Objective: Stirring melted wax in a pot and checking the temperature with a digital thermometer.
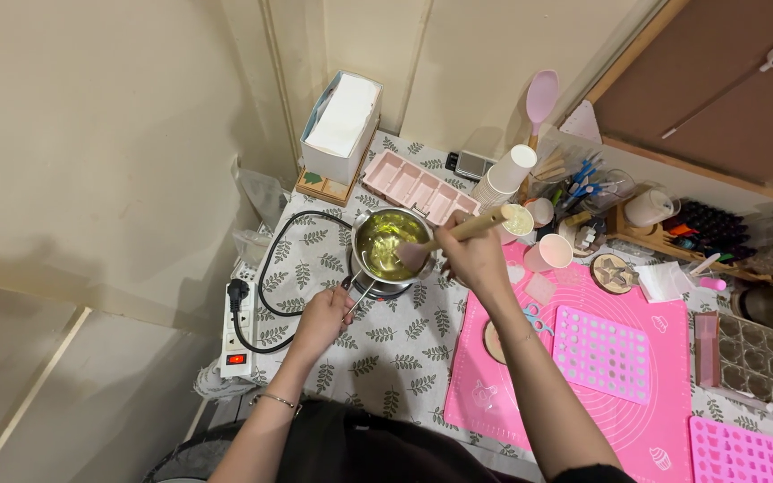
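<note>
Two bare hands are at work over one small metal pot [393, 243]. Fingers of the right hand [474, 258] are closed around the wooden handle of one spatula [445, 240], whose pink blade sits in the yellow-green liquid inside the pot. Fingers of the left hand [324, 317] are curled about the pot's thin metal handle [360, 295], just below the rim. The pot stands on one small hot plate [385, 286] near the back left of the tabletop [395, 358], which is covered with a pale cloth printed with leaves.

One black cable [266, 277] loops from the hot plate to one white power strip [236, 331] with a red switch, lying at the tabletop's left edge.

Behind the pot lie one pink compartmented tray [413, 185] and one open box of white paper [342, 125], upright against the wall. One stack of white paper cups [505, 176] leans just right of the tray, and one pink cup [549, 252] stands near the right wrist.

One large pink mat [583, 420] lies to the right, carrying one pink studded mould [603, 353] and one pair of small scissors [536, 318]. A second pink mould [735, 452] sits at the lower right corner. One pink spatula [541, 97] stands upright in a holder at the back.
</note>
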